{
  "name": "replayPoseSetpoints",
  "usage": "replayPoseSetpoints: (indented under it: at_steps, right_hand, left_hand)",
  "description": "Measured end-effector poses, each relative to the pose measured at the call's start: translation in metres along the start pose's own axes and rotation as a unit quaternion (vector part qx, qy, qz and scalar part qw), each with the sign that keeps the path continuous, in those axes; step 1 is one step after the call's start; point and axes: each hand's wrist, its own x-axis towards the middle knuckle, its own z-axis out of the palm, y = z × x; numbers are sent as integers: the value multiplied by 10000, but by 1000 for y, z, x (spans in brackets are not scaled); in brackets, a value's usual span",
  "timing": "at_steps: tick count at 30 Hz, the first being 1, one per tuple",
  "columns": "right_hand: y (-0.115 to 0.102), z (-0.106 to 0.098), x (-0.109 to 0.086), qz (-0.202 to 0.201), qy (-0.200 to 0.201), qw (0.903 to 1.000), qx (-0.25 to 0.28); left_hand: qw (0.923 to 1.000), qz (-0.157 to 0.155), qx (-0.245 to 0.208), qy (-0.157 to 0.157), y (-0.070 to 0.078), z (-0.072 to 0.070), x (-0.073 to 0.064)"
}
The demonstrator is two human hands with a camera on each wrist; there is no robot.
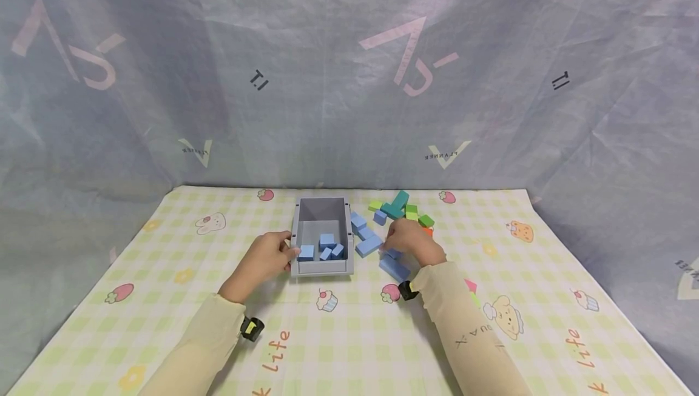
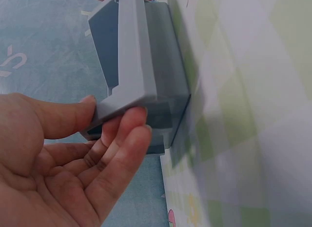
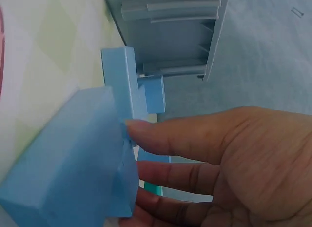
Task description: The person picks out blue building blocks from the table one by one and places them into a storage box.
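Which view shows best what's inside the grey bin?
Head view: it looks down into the open grey bin, showing four blue blocks inside. The left wrist view shows only its outer corner, gripped by the left hand; the right wrist view shows only its ribbed outer wall.

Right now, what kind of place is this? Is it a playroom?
Probably a play table set up for filming, not a real playroom. A cartoon tablecloth covers it, a grey sheet hangs all around, and hands sort blue blocks into a grey box.

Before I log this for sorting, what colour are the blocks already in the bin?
Light blue blocks in the grey bin; the head view shows them best.
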Motion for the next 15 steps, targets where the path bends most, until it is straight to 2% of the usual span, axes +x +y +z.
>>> replayPoseSetpoints:
  at_steps: [5, 15]
  right_hand:
    - [-1, 3, 0, 16, -53, 9998, -176]
    - [-2, 6, 1, 125, -66, 9998, -166]
  left_hand:
    - [10000, 40, -18, 2, 0, 0, 0]
    - [10000, 46, -24, -3, -1, 0, 0]
